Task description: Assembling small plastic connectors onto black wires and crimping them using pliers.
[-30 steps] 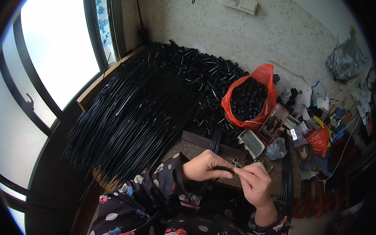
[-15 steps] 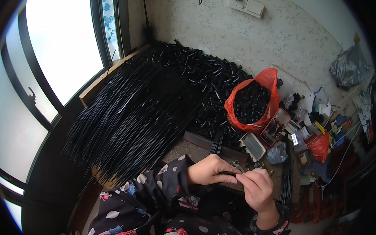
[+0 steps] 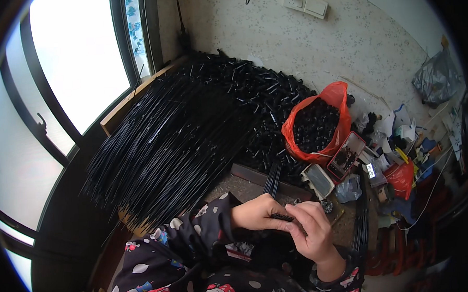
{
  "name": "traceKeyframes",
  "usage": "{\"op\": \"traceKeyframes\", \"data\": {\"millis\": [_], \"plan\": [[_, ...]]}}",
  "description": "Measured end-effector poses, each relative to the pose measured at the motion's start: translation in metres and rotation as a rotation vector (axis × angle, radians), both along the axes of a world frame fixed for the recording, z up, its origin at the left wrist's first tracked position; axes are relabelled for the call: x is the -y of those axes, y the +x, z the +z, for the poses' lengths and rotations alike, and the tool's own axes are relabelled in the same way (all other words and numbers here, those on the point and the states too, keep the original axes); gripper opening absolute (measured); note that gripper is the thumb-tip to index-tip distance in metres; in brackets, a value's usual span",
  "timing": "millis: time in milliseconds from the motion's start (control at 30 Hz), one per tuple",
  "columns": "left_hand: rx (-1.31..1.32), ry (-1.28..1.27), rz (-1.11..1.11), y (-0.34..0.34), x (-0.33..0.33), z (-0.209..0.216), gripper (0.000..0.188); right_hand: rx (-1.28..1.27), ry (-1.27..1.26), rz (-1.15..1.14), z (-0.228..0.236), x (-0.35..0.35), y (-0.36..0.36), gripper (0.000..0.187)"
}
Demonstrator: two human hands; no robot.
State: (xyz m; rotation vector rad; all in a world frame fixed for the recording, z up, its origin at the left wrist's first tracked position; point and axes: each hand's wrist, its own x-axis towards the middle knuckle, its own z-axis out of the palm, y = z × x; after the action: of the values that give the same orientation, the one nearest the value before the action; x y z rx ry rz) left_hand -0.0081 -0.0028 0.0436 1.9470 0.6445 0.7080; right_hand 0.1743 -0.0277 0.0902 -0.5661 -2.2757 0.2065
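Close in front of my body, my left hand (image 3: 258, 212) is closed round a short dark piece with a row of small ridges (image 3: 282, 216), partly hidden by the fingers. My right hand (image 3: 315, 230) has its bent fingers and thumb at the outer end of that piece; whether it grips anything there is hidden. Just beyond the left hand, thin black rods (image 3: 272, 179) lie across a dark bar on the table; I cannot tell if they run into the hand. A big heap of long black rods (image 3: 155, 144) spreads to the left.
Short black tubes (image 3: 257, 87) are piled along the wall. Right of them stands a red plastic bag (image 3: 342, 107) full of small black parts. Nearer are a shallow tray (image 3: 318, 180), a red-edged box (image 3: 346, 157), a clear bag (image 3: 348, 189) and more rods (image 3: 360, 224). Clutter fills the right.
My right hand has shifted slightly left and up, its fingers now bent over the end of the ridged piece. The left hand stays almost in place. The whole view has shifted a little.
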Motion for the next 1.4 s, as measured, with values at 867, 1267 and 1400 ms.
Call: {"op": "traceKeyframes", "data": {"millis": [867,1267,1400], "plan": [[-0.802,0.621,0.107,-0.013,0.021,-0.124,0.088,0.265,-0.101,-0.635,-0.166,-0.169,0.112,0.007],[-0.82,0.666,0.107,-0.013,0.012,-0.124,0.064,0.181,-0.306,-0.316,-0.164,-0.146,0.026,0.014],[-0.703,0.538,0.101,-0.014,0.012,-0.12,0.077,0.232,-0.348,-0.34,-0.161,-0.146,0.025,0.017]]}}
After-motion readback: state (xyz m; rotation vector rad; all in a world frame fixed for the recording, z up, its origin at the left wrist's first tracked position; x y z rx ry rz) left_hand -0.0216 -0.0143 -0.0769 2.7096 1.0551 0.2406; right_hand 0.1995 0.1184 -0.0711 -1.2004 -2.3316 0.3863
